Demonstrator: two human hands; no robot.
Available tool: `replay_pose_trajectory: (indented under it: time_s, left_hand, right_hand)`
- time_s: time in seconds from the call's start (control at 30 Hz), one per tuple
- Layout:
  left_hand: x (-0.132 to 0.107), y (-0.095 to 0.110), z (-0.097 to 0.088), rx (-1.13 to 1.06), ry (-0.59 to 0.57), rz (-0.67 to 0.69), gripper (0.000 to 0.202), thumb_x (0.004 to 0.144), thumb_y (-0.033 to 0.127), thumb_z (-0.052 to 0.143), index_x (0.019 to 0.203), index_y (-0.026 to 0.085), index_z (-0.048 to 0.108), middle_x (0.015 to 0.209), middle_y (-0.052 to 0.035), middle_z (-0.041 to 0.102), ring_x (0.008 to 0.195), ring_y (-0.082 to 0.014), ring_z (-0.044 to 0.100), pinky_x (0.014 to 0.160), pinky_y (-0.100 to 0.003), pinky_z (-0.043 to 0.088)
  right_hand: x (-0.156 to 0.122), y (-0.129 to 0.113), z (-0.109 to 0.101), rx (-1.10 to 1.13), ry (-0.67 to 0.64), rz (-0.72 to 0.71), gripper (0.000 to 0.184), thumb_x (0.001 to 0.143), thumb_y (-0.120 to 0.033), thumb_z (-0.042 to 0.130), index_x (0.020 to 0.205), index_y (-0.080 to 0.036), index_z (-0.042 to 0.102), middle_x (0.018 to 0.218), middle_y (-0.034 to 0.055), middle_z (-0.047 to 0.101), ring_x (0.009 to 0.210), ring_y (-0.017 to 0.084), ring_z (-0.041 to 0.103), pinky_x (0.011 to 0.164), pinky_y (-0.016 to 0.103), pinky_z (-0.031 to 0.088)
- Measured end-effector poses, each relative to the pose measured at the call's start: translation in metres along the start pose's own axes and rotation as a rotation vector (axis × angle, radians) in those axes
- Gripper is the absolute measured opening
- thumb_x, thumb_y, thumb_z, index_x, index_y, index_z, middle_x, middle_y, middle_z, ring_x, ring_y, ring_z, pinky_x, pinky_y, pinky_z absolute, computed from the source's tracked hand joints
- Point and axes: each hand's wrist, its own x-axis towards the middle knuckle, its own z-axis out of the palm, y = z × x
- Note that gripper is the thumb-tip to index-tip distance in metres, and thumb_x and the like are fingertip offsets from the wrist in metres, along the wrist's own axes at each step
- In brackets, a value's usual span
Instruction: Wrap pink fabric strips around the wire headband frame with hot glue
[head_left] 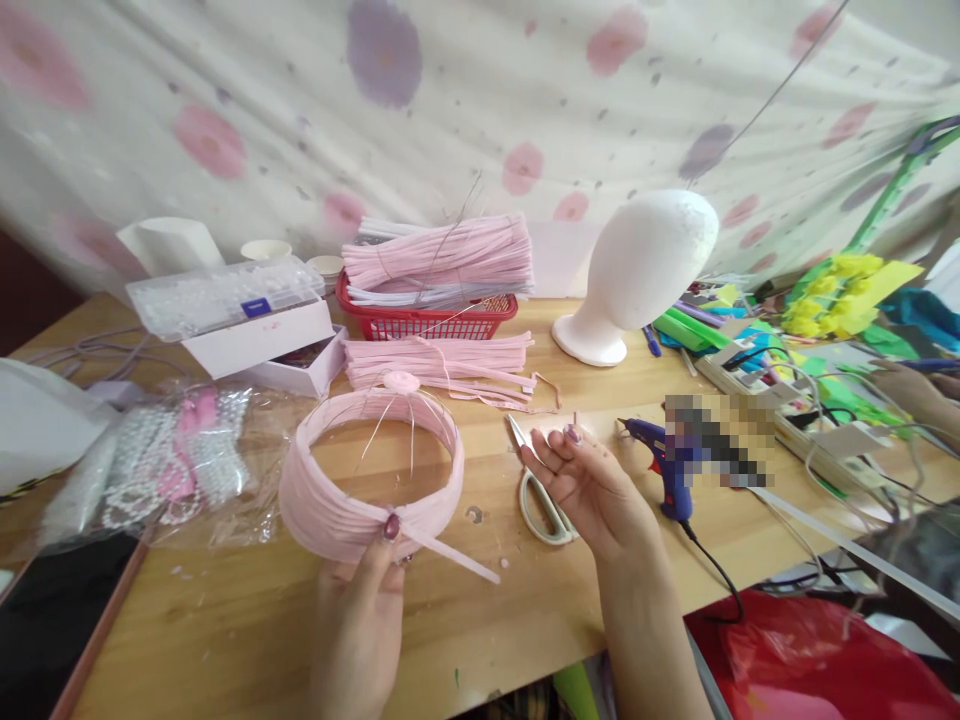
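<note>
My left hand [367, 600] pinches the front rim of a ring-shaped frame wrapped in pink pipe cleaners [315, 520], thumb on the outside. A loose pipe cleaner end [457, 557] sticks out to the right from under the thumb. Thin wires rise from the ring to a small pink disc [402, 382] at its top. My right hand [585, 480] is raised palm up, its thumb and fingers curled together. A tiny pink bit shows at its fingertips, too small to name. Scissors [551, 525] lie on the table behind that hand, partly covered by it.
A blue glue gun [675, 480] with a cord lies right of my right hand. Behind stand a white foam head [645, 260] and a red basket [427, 322] of pipe cleaners. Bagged pearl beads [150, 460] lie left. Another person's hand [915, 395] is at far right.
</note>
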Motion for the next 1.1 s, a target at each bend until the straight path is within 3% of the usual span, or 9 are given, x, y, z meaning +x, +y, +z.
replay_pose_trajectory:
  time_s: [0.2,0.33,0.43,0.53,0.6,0.67,0.83,1.0,1.1]
  left_hand:
    - [0.001,-0.001,-0.004,0.053,-0.019,0.023,0.044,0.058,0.023,0.085,0.101,0.027,0.075,0.120,-0.0053,0.074,0.124,-0.0326,0.061,0.099,-0.044,0.056]
    - [0.001,-0.001,-0.003,0.034,-0.008,0.023,0.049,0.055,0.021,0.086,0.102,0.028,0.074,0.119,-0.0043,0.075,0.125,-0.0310,0.060,0.093,-0.038,0.059]
    - [0.001,-0.002,-0.004,0.044,-0.002,0.024,0.041,0.056,0.023,0.087,0.095,0.026,0.075,0.111,-0.0052,0.077,0.121,-0.0308,0.063,0.092,-0.037,0.059]
    - [0.001,-0.003,-0.005,0.046,-0.039,0.044,0.031,0.061,0.026,0.085,0.091,0.025,0.076,0.110,-0.0055,0.077,0.119,-0.0305,0.064,0.096,-0.041,0.058]
    - [0.002,-0.002,-0.005,0.038,-0.068,0.058,0.032,0.063,0.027,0.085,0.094,0.026,0.076,0.112,-0.0052,0.077,0.119,-0.0302,0.064,0.098,-0.042,0.057]
    - [0.001,-0.002,-0.003,0.026,-0.070,0.055,0.036,0.061,0.026,0.086,0.096,0.026,0.076,0.112,-0.0047,0.077,0.119,-0.0301,0.065,0.098,-0.042,0.057]
    - [-0.001,0.001,0.000,-0.012,-0.035,0.015,0.045,0.052,0.019,0.087,0.096,0.026,0.076,0.109,-0.0041,0.078,0.114,-0.0293,0.067,0.091,-0.036,0.060]
    - [0.000,0.000,0.000,-0.021,-0.019,0.005,0.048,0.051,0.017,0.088,0.097,0.027,0.076,0.107,-0.0033,0.078,0.114,-0.0285,0.067,0.093,-0.035,0.059]
    - [0.000,0.000,-0.002,-0.023,-0.027,0.005,0.045,0.053,0.019,0.089,0.096,0.026,0.077,0.106,-0.0033,0.078,0.113,-0.0278,0.067,0.092,-0.034,0.059]
  right_hand:
    - [-0.004,-0.002,0.010,-0.117,0.046,-0.075,0.034,0.059,-0.031,0.095,0.064,-0.019,0.063,0.064,-0.0042,0.070,0.053,0.007,0.067,0.063,0.018,0.061]
    - [-0.008,0.000,0.013,-0.242,0.052,-0.107,0.041,0.063,-0.045,0.090,0.066,-0.019,0.059,0.045,-0.0075,0.060,0.025,0.002,0.035,0.029,0.013,0.041]
    - [-0.009,0.003,0.006,-0.392,0.145,-0.236,0.037,0.082,-0.054,0.073,0.073,-0.019,0.064,0.030,-0.0135,0.037,0.022,0.003,0.022,0.037,0.020,0.051]
    - [-0.005,0.002,-0.007,-0.624,0.203,-0.397,0.033,0.089,-0.051,0.067,0.099,-0.020,0.073,0.040,-0.0095,0.051,0.037,0.008,0.050,0.078,0.035,0.063]
    - [-0.002,-0.001,-0.015,-0.795,0.137,-0.452,0.055,0.078,-0.047,0.079,0.128,-0.027,0.065,0.089,0.0026,0.076,0.080,0.018,0.072,0.094,0.041,0.057]
    - [-0.001,-0.004,-0.020,-0.865,0.089,-0.458,0.083,0.070,-0.048,0.084,0.144,-0.032,0.050,0.132,0.0098,0.066,0.107,0.025,0.070,0.090,0.041,0.059]
    - [-0.007,-0.011,-0.017,-1.068,0.341,-0.462,0.052,0.087,-0.054,0.065,0.124,-0.018,0.068,0.050,-0.0031,0.060,0.041,0.017,0.060,0.049,0.032,0.057]
    - [-0.009,-0.011,-0.019,-1.403,0.165,-0.656,0.043,0.088,-0.043,0.064,0.127,-0.024,0.068,0.097,0.0091,0.075,0.083,0.024,0.074,0.077,0.039,0.060]
    - [-0.012,-0.010,-0.018,-1.337,0.265,-0.703,0.033,0.097,-0.035,0.054,0.123,-0.022,0.068,0.065,0.0010,0.068,0.051,0.016,0.065,0.056,0.029,0.056]
